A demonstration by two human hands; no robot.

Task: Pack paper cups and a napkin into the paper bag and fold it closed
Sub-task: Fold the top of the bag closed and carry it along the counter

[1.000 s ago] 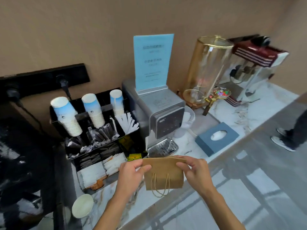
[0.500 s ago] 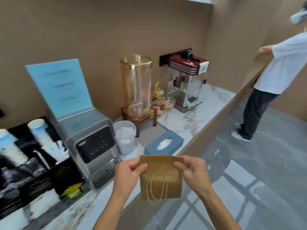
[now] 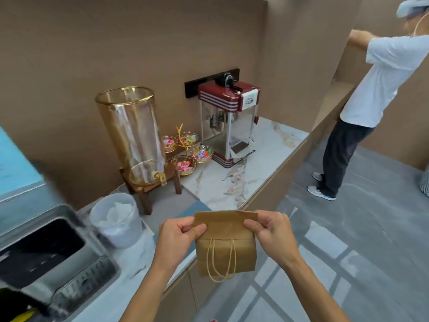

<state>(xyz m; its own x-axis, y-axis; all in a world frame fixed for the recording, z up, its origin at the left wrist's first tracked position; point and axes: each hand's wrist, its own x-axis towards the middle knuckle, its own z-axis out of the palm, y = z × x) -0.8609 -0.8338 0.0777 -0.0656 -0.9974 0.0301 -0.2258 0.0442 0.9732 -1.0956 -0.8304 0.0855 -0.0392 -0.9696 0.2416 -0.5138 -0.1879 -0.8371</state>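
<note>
A small brown paper bag hangs in the air over the counter's front edge, its top flap folded over and its twine handles dangling down the front. My left hand pinches the flap's left corner. My right hand pinches the right corner. What is inside the bag is hidden. No paper cups are in view. A blue tissue box peeks out just behind the bag.
On the marble counter stand a grey machine at left, a lidded translucent tub, a glass drink dispenser on a wooden stand, candy dishes and a red popcorn machine. A person stands at right on the grey floor.
The view has swung right: the cup rack and blue sign slid out at the left, the popcorn machine and the standing person came in. Both hands still hold the bag's folded top.
</note>
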